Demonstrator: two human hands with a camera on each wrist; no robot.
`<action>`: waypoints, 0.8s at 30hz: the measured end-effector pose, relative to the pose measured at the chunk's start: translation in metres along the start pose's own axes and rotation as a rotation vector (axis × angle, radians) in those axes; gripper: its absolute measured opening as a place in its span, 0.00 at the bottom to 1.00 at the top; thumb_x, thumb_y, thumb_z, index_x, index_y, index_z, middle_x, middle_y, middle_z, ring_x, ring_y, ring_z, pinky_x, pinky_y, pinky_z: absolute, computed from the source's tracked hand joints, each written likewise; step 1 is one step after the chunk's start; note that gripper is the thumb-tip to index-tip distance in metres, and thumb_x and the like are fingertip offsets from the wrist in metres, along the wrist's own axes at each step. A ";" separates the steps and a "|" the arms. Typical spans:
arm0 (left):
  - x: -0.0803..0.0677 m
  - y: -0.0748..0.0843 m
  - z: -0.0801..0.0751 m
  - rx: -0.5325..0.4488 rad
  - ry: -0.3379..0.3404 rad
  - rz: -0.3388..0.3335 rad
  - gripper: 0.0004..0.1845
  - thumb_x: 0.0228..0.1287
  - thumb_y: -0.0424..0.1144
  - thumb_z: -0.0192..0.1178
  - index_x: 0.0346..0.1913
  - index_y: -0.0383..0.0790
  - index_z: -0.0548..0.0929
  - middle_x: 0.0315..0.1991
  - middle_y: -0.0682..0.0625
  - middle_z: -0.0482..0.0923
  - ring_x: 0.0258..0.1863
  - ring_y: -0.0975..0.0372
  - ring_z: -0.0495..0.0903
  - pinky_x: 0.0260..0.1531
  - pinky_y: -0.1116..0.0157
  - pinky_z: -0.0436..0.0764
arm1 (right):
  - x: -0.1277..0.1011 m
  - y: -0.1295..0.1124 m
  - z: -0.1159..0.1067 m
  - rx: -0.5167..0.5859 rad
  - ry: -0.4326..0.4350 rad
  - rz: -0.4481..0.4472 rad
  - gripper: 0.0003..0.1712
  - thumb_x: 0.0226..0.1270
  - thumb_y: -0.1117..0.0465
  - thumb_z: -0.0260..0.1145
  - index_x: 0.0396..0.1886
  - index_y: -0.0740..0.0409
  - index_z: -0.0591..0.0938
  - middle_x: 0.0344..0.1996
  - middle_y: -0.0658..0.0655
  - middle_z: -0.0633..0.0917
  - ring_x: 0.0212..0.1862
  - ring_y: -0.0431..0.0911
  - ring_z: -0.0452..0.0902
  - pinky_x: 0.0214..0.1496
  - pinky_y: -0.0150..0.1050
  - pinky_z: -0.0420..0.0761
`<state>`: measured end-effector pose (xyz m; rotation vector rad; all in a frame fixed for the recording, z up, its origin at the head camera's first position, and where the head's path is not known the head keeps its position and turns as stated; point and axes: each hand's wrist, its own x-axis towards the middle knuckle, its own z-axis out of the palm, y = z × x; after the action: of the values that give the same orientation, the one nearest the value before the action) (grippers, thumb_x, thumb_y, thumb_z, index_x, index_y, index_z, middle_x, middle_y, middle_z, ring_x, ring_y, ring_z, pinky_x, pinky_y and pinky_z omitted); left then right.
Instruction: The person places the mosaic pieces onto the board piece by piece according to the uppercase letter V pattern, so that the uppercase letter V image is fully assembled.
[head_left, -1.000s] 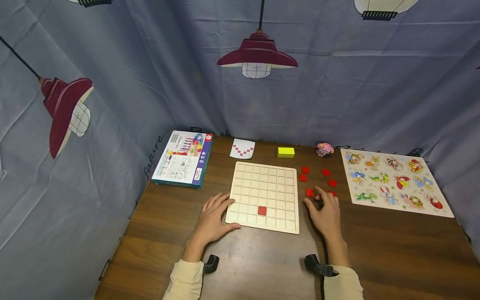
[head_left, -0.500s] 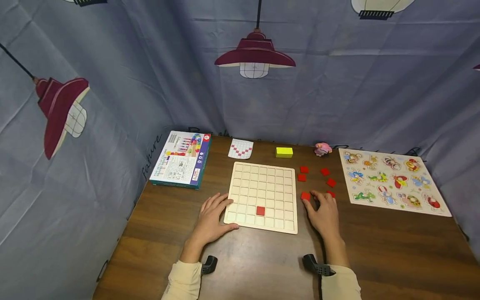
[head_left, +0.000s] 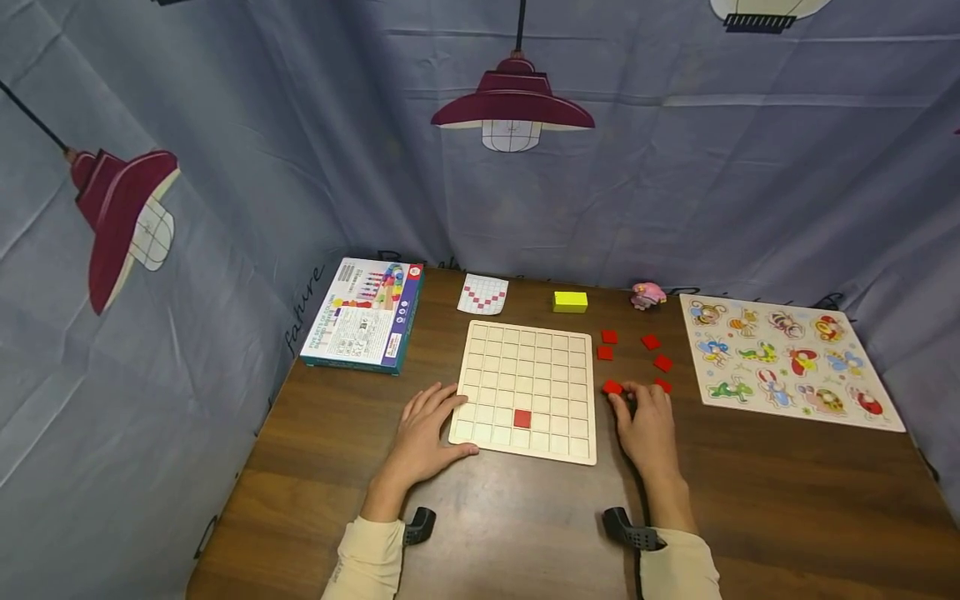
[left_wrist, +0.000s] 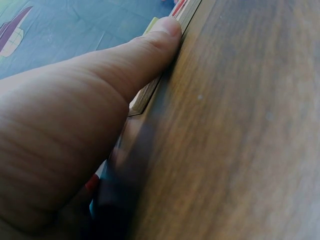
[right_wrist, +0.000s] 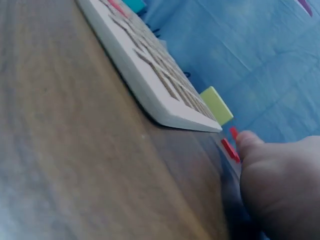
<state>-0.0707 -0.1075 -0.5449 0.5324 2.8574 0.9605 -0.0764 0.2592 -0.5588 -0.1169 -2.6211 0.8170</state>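
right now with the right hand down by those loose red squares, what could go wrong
The right hand reaches among the loose red tiles, which lie close together, so its fingers could knock neighbours askew while taking the nearest tile. The left hand only rests flat on the grid board corner; if it lifts, the board might slide and shift the placed red tile.

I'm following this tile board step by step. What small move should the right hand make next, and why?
Probably pinch the nearest red tile and lift it. The right hand rests on the table with its fingertips beside that tile, the grid board holds only one red tile, and the left hand already steadies the board's edge.
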 end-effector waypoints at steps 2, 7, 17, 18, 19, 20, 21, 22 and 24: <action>0.000 0.000 0.000 -0.004 -0.001 0.001 0.43 0.51 0.62 0.75 0.70 0.50 0.76 0.76 0.49 0.67 0.80 0.49 0.57 0.80 0.43 0.50 | 0.000 -0.003 0.001 0.017 0.000 -0.008 0.18 0.67 0.63 0.72 0.50 0.72 0.82 0.38 0.69 0.78 0.47 0.64 0.72 0.49 0.57 0.72; -0.001 0.000 0.001 -0.008 0.005 -0.001 0.43 0.51 0.62 0.75 0.69 0.50 0.76 0.76 0.49 0.67 0.80 0.49 0.57 0.79 0.43 0.50 | -0.003 -0.016 0.005 0.050 -0.012 -0.094 0.18 0.64 0.63 0.74 0.49 0.69 0.83 0.38 0.65 0.78 0.44 0.58 0.72 0.45 0.52 0.73; -0.002 0.000 0.003 -0.008 0.018 0.000 0.43 0.51 0.63 0.75 0.69 0.49 0.76 0.77 0.49 0.66 0.80 0.48 0.57 0.79 0.41 0.51 | -0.009 -0.048 0.020 0.075 -0.061 -0.217 0.19 0.59 0.60 0.78 0.48 0.62 0.86 0.33 0.56 0.77 0.38 0.45 0.67 0.37 0.39 0.68; -0.002 0.000 0.003 -0.008 0.017 -0.001 0.43 0.51 0.63 0.75 0.69 0.49 0.76 0.77 0.50 0.66 0.80 0.49 0.57 0.79 0.41 0.51 | -0.009 -0.051 0.022 0.080 -0.064 -0.221 0.19 0.58 0.60 0.79 0.47 0.62 0.86 0.34 0.56 0.78 0.39 0.46 0.69 0.37 0.40 0.69; -0.002 0.000 0.002 -0.010 0.016 -0.002 0.43 0.51 0.63 0.75 0.69 0.49 0.76 0.76 0.50 0.66 0.80 0.49 0.57 0.79 0.42 0.51 | -0.010 -0.054 0.023 0.086 -0.065 -0.228 0.19 0.58 0.59 0.79 0.47 0.61 0.86 0.35 0.56 0.79 0.40 0.46 0.70 0.38 0.41 0.71; -0.002 0.000 0.002 -0.010 0.016 -0.002 0.43 0.51 0.63 0.75 0.69 0.50 0.76 0.76 0.50 0.66 0.80 0.49 0.57 0.79 0.42 0.51 | -0.010 -0.057 0.025 0.093 -0.065 -0.237 0.19 0.58 0.59 0.79 0.47 0.61 0.87 0.35 0.55 0.79 0.40 0.47 0.71 0.39 0.42 0.72; -0.002 0.000 0.002 -0.011 0.014 -0.003 0.43 0.51 0.63 0.75 0.69 0.50 0.76 0.76 0.50 0.66 0.80 0.49 0.57 0.79 0.42 0.50 | -0.010 -0.061 0.027 0.100 -0.065 -0.247 0.18 0.57 0.59 0.79 0.46 0.61 0.87 0.35 0.55 0.79 0.41 0.47 0.71 0.39 0.42 0.73; -0.002 0.001 0.002 -0.014 0.010 -0.004 0.43 0.51 0.63 0.75 0.69 0.50 0.76 0.77 0.50 0.66 0.80 0.49 0.56 0.79 0.42 0.50 | -0.011 -0.064 0.028 0.110 -0.066 -0.259 0.18 0.57 0.59 0.80 0.46 0.60 0.87 0.35 0.55 0.80 0.41 0.48 0.72 0.40 0.43 0.73; -0.001 0.001 0.001 -0.017 0.013 0.001 0.43 0.51 0.62 0.75 0.69 0.49 0.76 0.76 0.49 0.67 0.80 0.49 0.57 0.79 0.42 0.51 | -0.011 -0.071 0.032 0.123 -0.072 -0.277 0.17 0.57 0.59 0.80 0.45 0.59 0.87 0.35 0.55 0.80 0.41 0.48 0.73 0.41 0.43 0.74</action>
<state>-0.0689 -0.1063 -0.5452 0.5276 2.8579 0.9913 -0.0760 0.1816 -0.5469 0.3082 -2.5653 0.8928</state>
